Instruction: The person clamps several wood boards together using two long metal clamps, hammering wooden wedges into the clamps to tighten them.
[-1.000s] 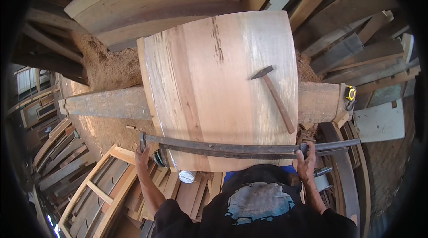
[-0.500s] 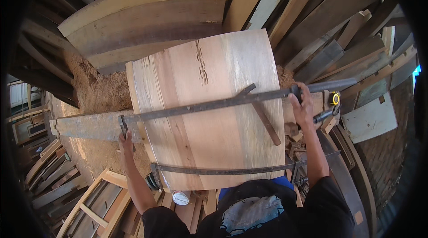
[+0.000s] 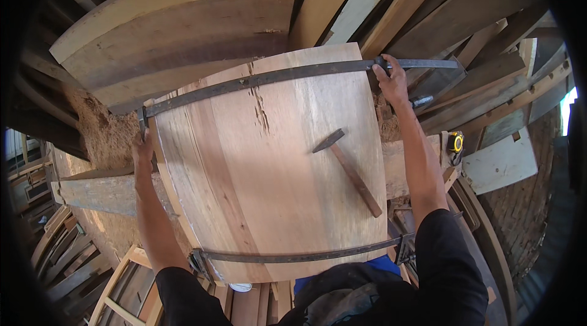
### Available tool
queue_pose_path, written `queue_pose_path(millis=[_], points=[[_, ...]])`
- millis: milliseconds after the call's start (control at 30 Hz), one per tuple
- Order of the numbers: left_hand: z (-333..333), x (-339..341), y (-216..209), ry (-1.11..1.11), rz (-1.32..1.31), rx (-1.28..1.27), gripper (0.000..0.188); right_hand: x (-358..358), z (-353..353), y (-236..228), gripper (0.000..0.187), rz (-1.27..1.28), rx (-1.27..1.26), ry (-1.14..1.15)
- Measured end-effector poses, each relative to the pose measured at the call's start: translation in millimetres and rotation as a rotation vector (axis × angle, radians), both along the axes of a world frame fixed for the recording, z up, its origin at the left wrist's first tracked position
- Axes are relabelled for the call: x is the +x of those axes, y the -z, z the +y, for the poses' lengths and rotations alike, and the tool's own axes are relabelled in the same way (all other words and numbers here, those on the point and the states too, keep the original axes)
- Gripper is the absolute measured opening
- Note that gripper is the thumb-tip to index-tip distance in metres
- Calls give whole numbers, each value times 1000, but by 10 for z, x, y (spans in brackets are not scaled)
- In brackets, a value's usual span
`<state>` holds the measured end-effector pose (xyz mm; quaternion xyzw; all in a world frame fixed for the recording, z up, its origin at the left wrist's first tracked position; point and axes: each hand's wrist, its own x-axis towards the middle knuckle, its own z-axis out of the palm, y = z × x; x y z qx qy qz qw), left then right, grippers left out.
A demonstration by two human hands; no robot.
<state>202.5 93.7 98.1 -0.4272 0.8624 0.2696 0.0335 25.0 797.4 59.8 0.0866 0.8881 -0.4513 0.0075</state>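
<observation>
A long dark bar clamp (image 3: 257, 80) lies across the far part of a wooden panel (image 3: 244, 167) made of several boards. My left hand (image 3: 142, 146) is closed about the clamp's jaw at the panel's left edge. At the right edge, my right hand (image 3: 393, 81) grips the clamp's other jaw, and the bar runs on past it. A hammer (image 3: 356, 180) with a wooden handle rests on the panel's right half, its head pointing away from me. Along the near edge, a second bar clamp (image 3: 299, 259) spans the panel.
Beneath the panel, a plank (image 3: 101, 194) sticks out to the left. Wood shavings (image 3: 110, 130) are heaped at the far left. A larger panel (image 3: 183, 26) and upright boards (image 3: 403, 8) stand behind. A yellow and black tape measure (image 3: 455, 141) sits at the right.
Both hands have carried the bar clamp away from me, from the panel's middle to its far part. The hammer, partly under the bar before, is now uncovered.
</observation>
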Motion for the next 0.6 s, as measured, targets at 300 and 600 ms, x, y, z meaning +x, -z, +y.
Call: queue_pose_path(millis=[300, 600], points=[[45, -35, -103, 200, 120, -62, 45, 111, -32, 17, 48, 51, -60, -21], [-153, 174, 134, 122, 102, -309, 47, 38, -233, -101, 50, -85, 25, -52]])
